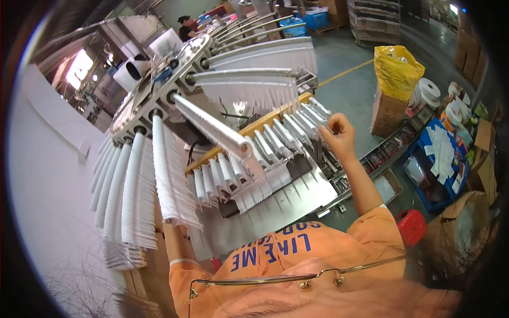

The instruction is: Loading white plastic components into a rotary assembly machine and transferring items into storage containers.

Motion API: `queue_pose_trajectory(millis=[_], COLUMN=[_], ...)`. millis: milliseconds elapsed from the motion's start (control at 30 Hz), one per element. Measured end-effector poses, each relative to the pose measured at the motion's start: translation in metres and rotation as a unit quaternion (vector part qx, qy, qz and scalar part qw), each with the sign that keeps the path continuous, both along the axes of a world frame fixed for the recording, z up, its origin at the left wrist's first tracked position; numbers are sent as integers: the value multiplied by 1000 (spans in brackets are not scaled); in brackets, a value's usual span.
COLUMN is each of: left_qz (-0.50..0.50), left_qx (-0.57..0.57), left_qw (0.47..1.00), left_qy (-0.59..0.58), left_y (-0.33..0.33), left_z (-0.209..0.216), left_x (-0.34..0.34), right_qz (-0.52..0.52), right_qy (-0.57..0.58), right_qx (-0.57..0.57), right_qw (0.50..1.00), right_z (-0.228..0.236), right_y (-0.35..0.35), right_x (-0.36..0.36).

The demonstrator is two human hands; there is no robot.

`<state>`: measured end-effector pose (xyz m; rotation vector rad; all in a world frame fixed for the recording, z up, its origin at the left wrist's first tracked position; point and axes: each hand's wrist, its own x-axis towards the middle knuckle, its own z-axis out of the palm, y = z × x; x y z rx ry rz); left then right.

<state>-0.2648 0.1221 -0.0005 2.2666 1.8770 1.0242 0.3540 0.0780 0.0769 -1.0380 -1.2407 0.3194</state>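
My right hand [340, 135] is raised at the right end of a row of white rolled pieces [270, 143]. Its fingers are curled, thumb and forefinger pinched together; whatever they may hold is too small to make out. The rolled pieces sit side by side along a yellow rail [247, 127]. On the left, my left forearm [178, 245] reaches up behind a long arm wrapped in white fringed material [168, 175], which hides the hand and its fingers. Between my arms lies a sloping metal plate [265, 209].
More white-covered arms [130, 185] fan out from a machine hub [159, 100]. To the right stand a carton with a yellow bag [397, 71], a metal parts tray [389, 146], a blue crate [421, 183] and a red stool [411, 227]. Another person [186, 29] is in the background.
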Motion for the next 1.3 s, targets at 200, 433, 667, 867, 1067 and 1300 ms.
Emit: queue_pose_trajectory(millis=[200,433,667,867,1067,1300], left_qz=[62,-29,-55,-105,-330,-312], left_qx=[-35,-6,54,-202,-320,-364], left_qw=[996,997,990,856,493,662], left_qy=[-43,68,115,-464,-739,-576], left_y=[-92,-134,-135,-159,-160,-141], left_z=[-67,16,45,52,54,63], left_x=[-18,199,231,220,209,143], right_qz=[-49,40,62,239,440,230], right_qy=[143,-304,-367,-35,87,12], right_qx=[38,-33,-53,-159,-174,-37], right_qw=[988,951,927,957,877,972], right_z=[-62,-57,-47,-30,-21,-7], right_y=[-30,-19,-31,-92,-143,-216], right_x=[-15,-34,-33,-41,-99,-161])
